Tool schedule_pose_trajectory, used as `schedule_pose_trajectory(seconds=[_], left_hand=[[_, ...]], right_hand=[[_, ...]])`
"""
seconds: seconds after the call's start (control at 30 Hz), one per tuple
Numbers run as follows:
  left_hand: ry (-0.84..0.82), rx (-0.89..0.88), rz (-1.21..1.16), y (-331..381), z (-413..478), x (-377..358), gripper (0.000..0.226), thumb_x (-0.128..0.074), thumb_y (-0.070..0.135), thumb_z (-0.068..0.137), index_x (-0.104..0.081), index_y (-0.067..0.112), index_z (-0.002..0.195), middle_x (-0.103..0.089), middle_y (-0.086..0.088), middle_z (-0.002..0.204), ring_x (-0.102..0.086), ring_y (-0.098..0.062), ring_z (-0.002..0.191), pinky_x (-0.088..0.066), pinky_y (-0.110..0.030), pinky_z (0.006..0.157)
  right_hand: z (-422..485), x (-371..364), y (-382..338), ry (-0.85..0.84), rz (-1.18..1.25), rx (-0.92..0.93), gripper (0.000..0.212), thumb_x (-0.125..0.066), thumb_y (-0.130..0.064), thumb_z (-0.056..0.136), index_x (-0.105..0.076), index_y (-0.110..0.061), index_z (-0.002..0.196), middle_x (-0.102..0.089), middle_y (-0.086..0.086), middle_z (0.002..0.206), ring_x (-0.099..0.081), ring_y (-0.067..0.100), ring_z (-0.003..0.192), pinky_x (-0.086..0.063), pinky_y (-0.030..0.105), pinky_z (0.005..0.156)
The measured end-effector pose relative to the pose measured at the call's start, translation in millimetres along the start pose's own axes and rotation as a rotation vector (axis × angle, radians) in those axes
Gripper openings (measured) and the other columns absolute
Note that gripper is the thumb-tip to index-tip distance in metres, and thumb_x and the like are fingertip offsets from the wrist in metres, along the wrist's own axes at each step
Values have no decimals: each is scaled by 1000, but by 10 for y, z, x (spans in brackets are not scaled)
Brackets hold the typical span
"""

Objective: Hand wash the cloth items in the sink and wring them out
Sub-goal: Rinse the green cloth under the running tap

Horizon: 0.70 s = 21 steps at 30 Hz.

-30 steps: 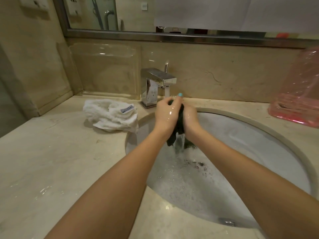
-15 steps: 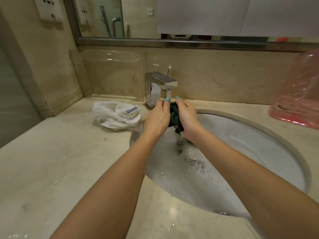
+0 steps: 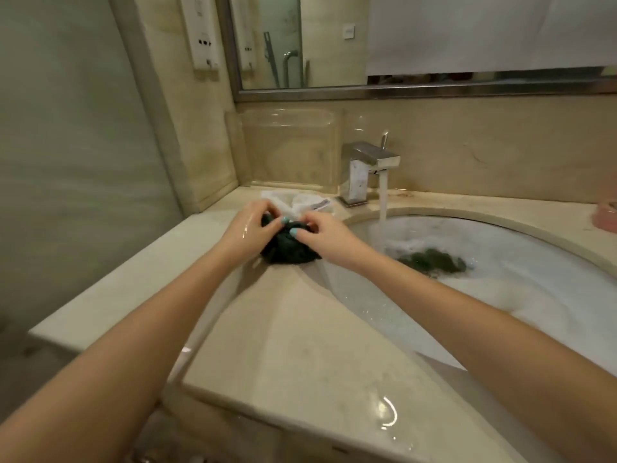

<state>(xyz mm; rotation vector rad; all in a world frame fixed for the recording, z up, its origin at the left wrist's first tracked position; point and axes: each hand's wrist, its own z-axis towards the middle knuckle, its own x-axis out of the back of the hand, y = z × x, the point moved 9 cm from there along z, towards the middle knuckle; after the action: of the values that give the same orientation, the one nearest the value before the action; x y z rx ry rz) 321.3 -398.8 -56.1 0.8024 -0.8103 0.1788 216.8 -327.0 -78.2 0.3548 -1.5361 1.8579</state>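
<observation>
Hands: the left hand [image 3: 248,233] and the right hand [image 3: 329,235] were close together, each with its fingers curled and pinching the top of the same dark green cloth [image 3: 287,250].
Cloth in hand: it sat as a wet, bunched lump on the counter [image 3: 300,329], just beside the left rim of the sink [image 3: 367,312], between the two hands.
Other cloth: a second dark cloth [image 3: 430,260] lay in the sink, partly under the soapy water and well apart from both hands.
Tap: the tap [image 3: 364,172] was running, and its stream of water [image 3: 383,198] fell into the foam at the back of the sink.
Towel: a white towel [image 3: 300,203] with a small label lay crumpled on the counter just behind the hands, left of the tap.
Counter: it was wet, with shiny patches near the front edge.
Right edge: a pink container [image 3: 606,217] showed only in part, on the counter.
Wall: a mirror [image 3: 334,45] hung above the tap, with a white socket panel [image 3: 202,35] to its left.
</observation>
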Motion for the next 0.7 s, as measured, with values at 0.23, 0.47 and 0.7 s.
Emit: schedule_pose_trajectory(seconds=[0.23, 0.47, 0.7], left_hand=[[101, -97, 93, 266, -63, 102, 16, -65, 34, 91, -69, 20, 95, -59, 2, 106, -48, -18, 108, -37, -36, 96], [-266, -314, 135, 1234, 149, -959, 24, -60, 36, 94, -67, 15, 105, -61, 6, 98, -55, -10, 88, -42, -22, 71], [-682, -114, 140, 1227, 379, -2418, 42, -56, 30, 98, -49, 15, 136, -56, -7, 134, -56, -22, 116, -47, -34, 99]], right_hand=[[-218, 483, 77, 63, -186, -63, 24, -59, -34, 94, -72, -13, 94, -69, 4, 89, -64, 17, 83, -49, 33, 71], [-486, 1408, 1166, 28, -577, -424, 28, -65, -28, 89, -73, -1, 95, -70, 11, 88, -62, 24, 77, -51, 33, 71], [-636, 1569, 2084, -36, -428, -615, 41, -46, -28, 101, -48, -19, 141, -48, 7, 145, -49, 27, 127, -37, 33, 103]])
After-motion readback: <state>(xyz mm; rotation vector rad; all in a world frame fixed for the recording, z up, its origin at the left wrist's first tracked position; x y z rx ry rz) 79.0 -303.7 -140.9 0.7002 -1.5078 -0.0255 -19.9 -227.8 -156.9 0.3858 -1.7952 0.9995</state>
